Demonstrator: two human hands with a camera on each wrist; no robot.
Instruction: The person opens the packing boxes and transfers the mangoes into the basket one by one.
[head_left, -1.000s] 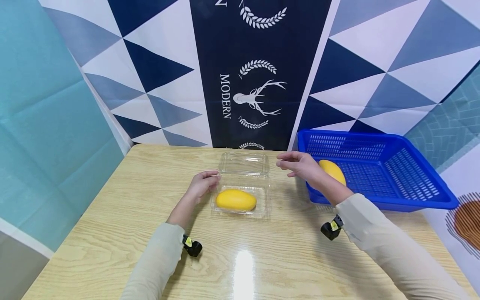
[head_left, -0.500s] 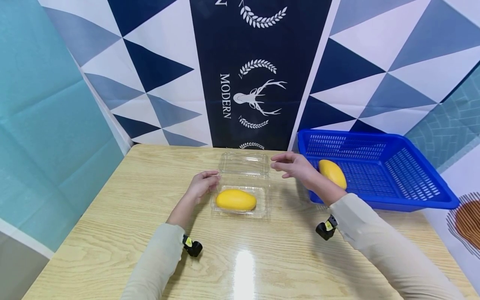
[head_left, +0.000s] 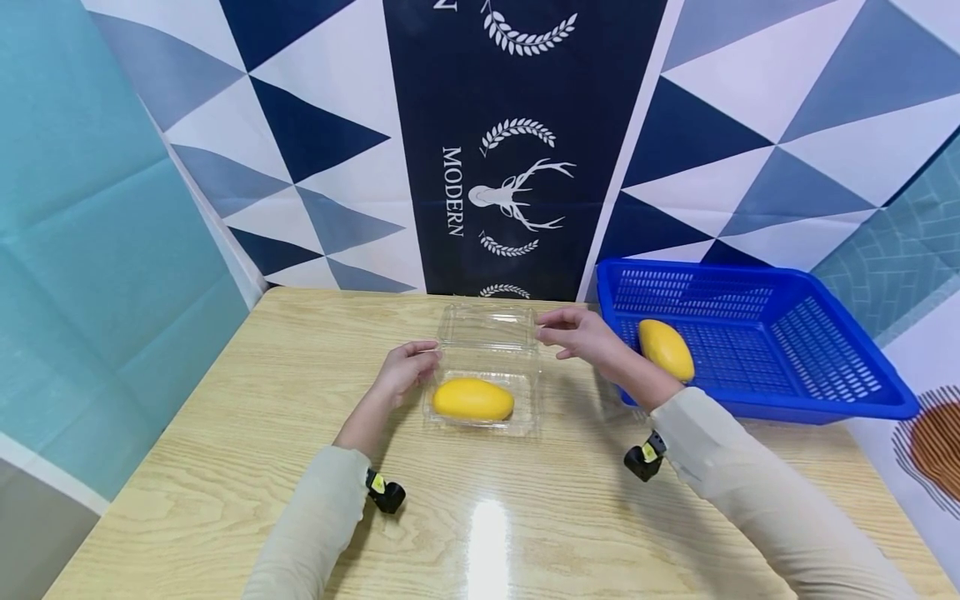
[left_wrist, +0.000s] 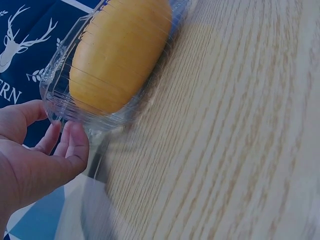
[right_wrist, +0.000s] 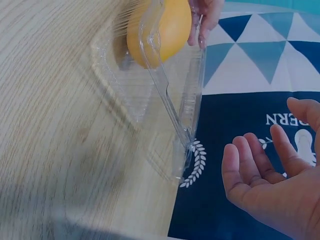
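Observation:
A clear plastic clamshell box (head_left: 527,404) lies on the table with its lid (head_left: 487,327) laid back toward the wall. One yellow mango (head_left: 473,400) rests in the box's base, toward the left side. My left hand (head_left: 407,369) is at the left edge near the hinge; in the left wrist view its fingertips (left_wrist: 77,142) pinch the plastic rim. My right hand (head_left: 581,335) hovers just right of the lid, fingers loosely bent and holding nothing. The right wrist view shows a gap between this hand (right_wrist: 280,170) and the plastic.
A blue perforated basket (head_left: 750,408) stands at the right back of the wooden table (head_left: 300,517), holding another mango (head_left: 666,350). The patterned wall cloth (head_left: 495,167) rises directly behind the table's back edge.
My right hand has moved left, closer to the lid's right edge. My left hand, the box and both mangoes stay where they were.

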